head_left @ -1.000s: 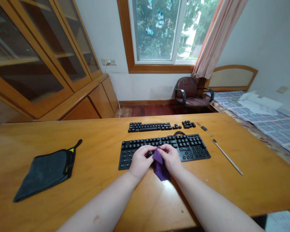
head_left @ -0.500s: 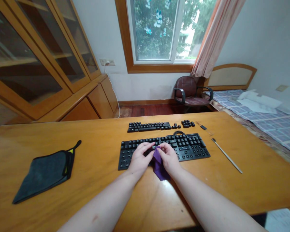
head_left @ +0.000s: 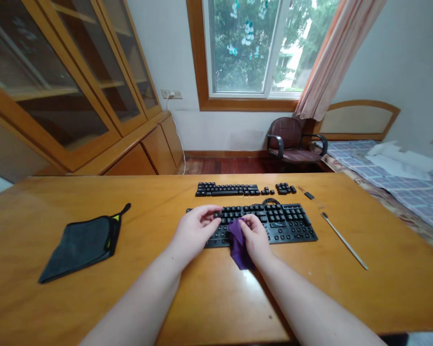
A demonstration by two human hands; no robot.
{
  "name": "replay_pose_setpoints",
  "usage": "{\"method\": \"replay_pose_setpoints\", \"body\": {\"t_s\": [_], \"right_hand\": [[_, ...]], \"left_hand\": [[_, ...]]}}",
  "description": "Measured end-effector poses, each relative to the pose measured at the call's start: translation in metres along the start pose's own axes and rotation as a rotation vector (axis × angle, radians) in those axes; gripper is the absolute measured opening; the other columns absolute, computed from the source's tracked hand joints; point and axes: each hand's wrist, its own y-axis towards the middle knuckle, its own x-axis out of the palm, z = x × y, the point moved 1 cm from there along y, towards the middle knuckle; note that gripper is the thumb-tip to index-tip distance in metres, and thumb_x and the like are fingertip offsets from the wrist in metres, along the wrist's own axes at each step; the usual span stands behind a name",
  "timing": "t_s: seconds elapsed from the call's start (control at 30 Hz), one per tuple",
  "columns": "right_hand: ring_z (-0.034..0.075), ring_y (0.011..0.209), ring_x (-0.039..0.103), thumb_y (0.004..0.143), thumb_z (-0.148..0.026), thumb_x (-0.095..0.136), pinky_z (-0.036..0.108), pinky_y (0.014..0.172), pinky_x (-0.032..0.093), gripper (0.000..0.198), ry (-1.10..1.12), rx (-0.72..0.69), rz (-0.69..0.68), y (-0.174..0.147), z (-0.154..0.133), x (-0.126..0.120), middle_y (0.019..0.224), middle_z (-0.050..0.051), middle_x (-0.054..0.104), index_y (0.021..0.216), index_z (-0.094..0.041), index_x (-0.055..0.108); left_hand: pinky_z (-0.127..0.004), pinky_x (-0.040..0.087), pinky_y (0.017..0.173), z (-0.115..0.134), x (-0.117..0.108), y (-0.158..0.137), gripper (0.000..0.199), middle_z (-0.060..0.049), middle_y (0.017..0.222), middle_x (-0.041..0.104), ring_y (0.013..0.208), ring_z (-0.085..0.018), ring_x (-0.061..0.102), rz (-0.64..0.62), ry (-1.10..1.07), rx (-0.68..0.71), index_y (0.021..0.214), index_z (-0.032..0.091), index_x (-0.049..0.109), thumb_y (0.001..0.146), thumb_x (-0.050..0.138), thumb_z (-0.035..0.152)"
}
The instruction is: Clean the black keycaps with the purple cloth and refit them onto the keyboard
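A black keyboard lies on the desk, with many keycaps off its lower rows. Over its left part, my left hand pinches a small black keycap between thumb and fingers. My right hand is closed on a purple cloth, which hangs down over the keyboard's front edge. Behind the keyboard, removed keycaps are laid out in rows, with smaller groups to the right.
A folded grey cloth with black trim lies on the left of the wooden desk. To the right are a long thin brush and a small wire tool with a dark handle. A chair stands beyond the desk.
My left hand has moved left, away from the purple cloth, with the keycap in its fingers. My right hand keeps the cloth. The camera view has shifted slightly left.
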Motion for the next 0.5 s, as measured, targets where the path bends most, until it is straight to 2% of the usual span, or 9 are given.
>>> {"method": "replay_pose_setpoints", "body": {"t_s": [0.1, 0.2, 0.27, 0.37, 0.5], "right_hand": [[0.014, 0.058, 0.050, 0.074, -0.040, 0.062, 0.026, 0.055, 0.038, 0.021, -0.023, 0.008, 0.003, 0.000, -0.001, 0.000, 0.063, -0.003, 0.055, 0.075, -0.021, 0.054], [0.014, 0.058, 0.049, 0.073, -0.040, 0.063, 0.026, 0.055, 0.038, 0.022, -0.033, 0.012, 0.002, 0.000, -0.002, 0.001, 0.063, -0.003, 0.055, 0.073, -0.020, 0.055], [0.014, 0.058, 0.049, 0.073, -0.040, 0.064, 0.026, 0.055, 0.038, 0.022, -0.029, 0.018, 0.005, 0.000, -0.002, 0.002, 0.063, -0.003, 0.055, 0.073, -0.020, 0.054], [0.014, 0.058, 0.050, 0.072, -0.042, 0.064, 0.026, 0.055, 0.039, 0.024, -0.019, 0.022, 0.009, 0.000, -0.002, 0.002, 0.064, -0.002, 0.056, 0.074, -0.020, 0.054], [0.014, 0.058, 0.050, 0.072, -0.042, 0.064, 0.026, 0.055, 0.039, 0.024, -0.025, 0.027, 0.008, 0.000, -0.002, 0.003, 0.064, -0.002, 0.056, 0.074, -0.020, 0.054]], "left_hand": [[-0.029, 0.052, 0.073, -0.006, -0.023, 0.008, 0.021, -0.005, 0.096, 0.062, 0.081, -0.016, 0.060, 0.113, 0.197, 0.108, 0.091, 0.020, 0.066, 0.072, 0.060, 0.025], [-0.027, 0.052, 0.067, -0.027, -0.030, 0.015, 0.016, -0.004, 0.091, 0.059, 0.076, -0.015, 0.059, 0.126, 0.283, 0.111, 0.086, 0.019, 0.065, 0.072, 0.059, 0.025], [-0.028, 0.052, 0.067, -0.039, -0.027, 0.016, 0.017, -0.004, 0.090, 0.059, 0.076, -0.015, 0.059, 0.052, 0.327, 0.131, 0.088, 0.019, 0.065, 0.074, 0.057, 0.024], [-0.032, 0.050, 0.078, -0.046, -0.019, 0.014, 0.021, -0.004, 0.093, 0.062, 0.085, -0.017, 0.060, -0.080, 0.430, 0.224, 0.094, 0.022, 0.066, 0.077, 0.054, 0.023], [-0.037, 0.045, 0.087, -0.048, -0.014, 0.012, 0.021, -0.004, 0.095, 0.067, 0.092, -0.021, 0.059, -0.142, 0.589, 0.307, 0.095, 0.024, 0.067, 0.077, 0.056, 0.024]]}}
